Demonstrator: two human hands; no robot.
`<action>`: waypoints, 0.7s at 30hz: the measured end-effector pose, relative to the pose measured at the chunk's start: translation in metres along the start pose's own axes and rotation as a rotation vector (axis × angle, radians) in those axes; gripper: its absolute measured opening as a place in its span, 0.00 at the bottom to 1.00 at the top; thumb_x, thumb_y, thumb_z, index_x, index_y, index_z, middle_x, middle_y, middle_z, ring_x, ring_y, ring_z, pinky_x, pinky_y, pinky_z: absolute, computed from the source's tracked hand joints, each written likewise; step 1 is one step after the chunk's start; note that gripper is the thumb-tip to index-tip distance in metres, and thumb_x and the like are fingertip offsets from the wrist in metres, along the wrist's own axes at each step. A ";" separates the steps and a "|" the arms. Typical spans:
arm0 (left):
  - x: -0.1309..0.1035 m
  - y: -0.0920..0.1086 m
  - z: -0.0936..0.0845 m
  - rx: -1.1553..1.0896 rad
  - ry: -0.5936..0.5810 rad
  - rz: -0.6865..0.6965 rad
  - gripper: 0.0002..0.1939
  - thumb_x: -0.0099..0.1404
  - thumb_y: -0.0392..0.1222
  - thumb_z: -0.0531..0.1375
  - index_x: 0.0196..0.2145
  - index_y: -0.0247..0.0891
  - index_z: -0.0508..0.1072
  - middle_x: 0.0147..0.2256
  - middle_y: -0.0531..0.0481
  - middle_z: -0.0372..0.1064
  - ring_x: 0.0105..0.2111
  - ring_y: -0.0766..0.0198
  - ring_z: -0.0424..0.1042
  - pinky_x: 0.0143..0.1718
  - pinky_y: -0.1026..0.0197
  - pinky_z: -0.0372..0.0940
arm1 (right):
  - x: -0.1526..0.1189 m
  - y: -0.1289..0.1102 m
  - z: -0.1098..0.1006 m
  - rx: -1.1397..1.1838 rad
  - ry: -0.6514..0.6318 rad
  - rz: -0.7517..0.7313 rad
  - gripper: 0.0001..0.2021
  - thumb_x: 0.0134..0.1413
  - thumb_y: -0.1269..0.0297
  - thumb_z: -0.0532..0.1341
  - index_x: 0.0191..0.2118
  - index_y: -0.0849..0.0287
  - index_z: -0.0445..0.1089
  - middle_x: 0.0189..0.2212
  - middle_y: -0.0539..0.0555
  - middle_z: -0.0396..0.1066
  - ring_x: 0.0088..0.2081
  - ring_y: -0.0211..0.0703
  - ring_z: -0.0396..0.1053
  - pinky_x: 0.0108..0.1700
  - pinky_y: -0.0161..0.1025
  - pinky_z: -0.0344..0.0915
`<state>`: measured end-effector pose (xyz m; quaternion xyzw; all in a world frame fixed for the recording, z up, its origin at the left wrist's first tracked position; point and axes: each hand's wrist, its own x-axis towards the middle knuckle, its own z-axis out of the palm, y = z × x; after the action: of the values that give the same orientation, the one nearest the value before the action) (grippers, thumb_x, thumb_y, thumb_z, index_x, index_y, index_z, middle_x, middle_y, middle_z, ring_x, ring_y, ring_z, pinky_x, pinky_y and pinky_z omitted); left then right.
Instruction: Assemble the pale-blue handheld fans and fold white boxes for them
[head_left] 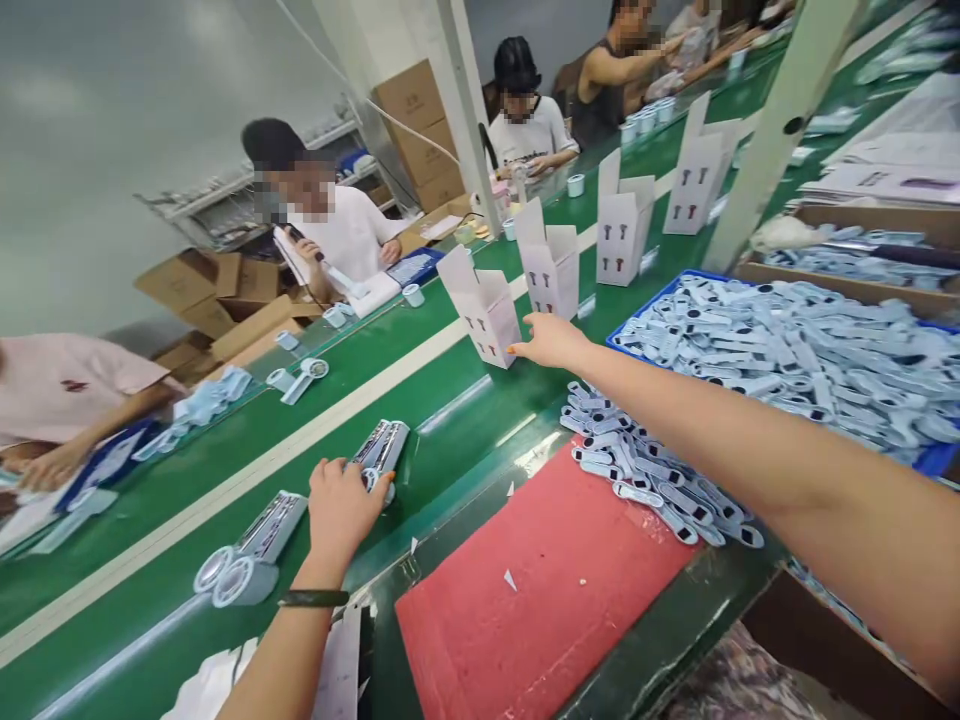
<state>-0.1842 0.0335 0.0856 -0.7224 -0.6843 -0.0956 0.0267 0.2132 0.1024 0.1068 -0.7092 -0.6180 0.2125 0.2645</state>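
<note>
My left hand [343,510] is curled over the lower end of a pair of light blue parts [386,445] on the green belt, fingers wrapped round them. My right hand [551,341] reaches forward, its fingertips by the lower right edge of an open white box [491,315] with small printed pictures; whether it grips the box is not clear. Another open white box [551,270] stands just behind those fingers. Left of my left hand, a second pair of light blue parts [255,545] with round ends lies on the belt.
A red mat [540,590] lies before me, with a pile of small blue pieces [652,465] at its edge. A blue tray [626,345] full of them sits at right. Several people work across the green belt [442,400], near a slanted post [795,130].
</note>
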 end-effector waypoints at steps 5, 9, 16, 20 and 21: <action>0.003 -0.008 0.016 0.094 -0.010 0.099 0.22 0.56 0.51 0.58 0.39 0.32 0.79 0.58 0.27 0.62 0.67 0.31 0.46 0.65 0.31 0.46 | -0.129 0.026 -0.029 -0.297 -0.026 -0.341 0.09 0.65 0.56 0.63 0.43 0.54 0.77 0.43 0.56 0.74 0.47 0.53 0.68 0.50 0.47 0.61; 0.002 0.000 0.018 0.229 0.026 0.260 0.19 0.60 0.49 0.58 0.42 0.34 0.77 0.57 0.32 0.64 0.65 0.35 0.51 0.63 0.36 0.54 | -0.200 0.047 -0.007 -0.582 0.054 -0.397 0.11 0.64 0.56 0.64 0.42 0.56 0.78 0.45 0.60 0.73 0.47 0.56 0.65 0.45 0.49 0.60; -0.016 0.024 -0.002 0.139 0.076 0.384 0.12 0.61 0.48 0.62 0.38 0.38 0.74 0.56 0.35 0.65 0.58 0.38 0.61 0.58 0.40 0.62 | -0.212 0.043 0.033 -0.662 0.066 -0.434 0.07 0.67 0.63 0.61 0.39 0.56 0.77 0.45 0.61 0.75 0.46 0.58 0.66 0.42 0.50 0.58; -0.063 0.053 -0.024 -0.101 -0.034 0.480 0.10 0.64 0.45 0.61 0.41 0.40 0.69 0.53 0.41 0.66 0.51 0.48 0.69 0.51 0.49 0.67 | -0.217 0.041 0.042 -0.558 -0.043 -0.550 0.09 0.68 0.68 0.58 0.37 0.58 0.75 0.37 0.58 0.75 0.41 0.52 0.69 0.40 0.47 0.60; -0.076 0.063 -0.029 -0.142 -0.085 0.504 0.09 0.65 0.43 0.61 0.42 0.41 0.68 0.51 0.43 0.67 0.49 0.50 0.70 0.49 0.50 0.67 | -0.218 0.042 0.044 -0.532 -0.060 -0.570 0.08 0.67 0.69 0.58 0.38 0.58 0.75 0.37 0.58 0.75 0.41 0.51 0.70 0.40 0.46 0.61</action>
<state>-0.1283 -0.0501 0.1067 -0.8734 -0.4750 -0.1032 -0.0299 0.1859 -0.1124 0.0411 -0.5464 -0.8312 -0.0165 0.1017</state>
